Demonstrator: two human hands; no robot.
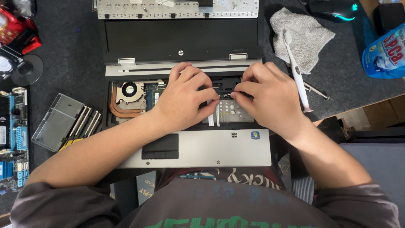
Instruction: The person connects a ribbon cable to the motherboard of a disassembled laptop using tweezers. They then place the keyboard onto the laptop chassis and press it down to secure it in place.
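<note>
An opened silver laptop (211, 150) lies in front of me with its keyboard taken off, so the fan (129, 90) and copper heat pipe (119, 110) show at the left. My left hand (183, 99) and my right hand (263, 95) meet over the middle of the bare chassis. The fingertips of both pinch a small thin part, perhaps a cable or connector (225, 94), between them. White ribbon cables (214, 119) run down just below the fingers. What lies under my palms is hidden.
The removed keyboard (177, 8) rests upside down behind the dark screen (181, 40). A screwdriver set in a clear case (67, 122) lies left, a circuit board (14, 135) at the far left. A grey cloth (301, 36), white toothbrush (295, 71) and blue bottle (386, 52) sit right.
</note>
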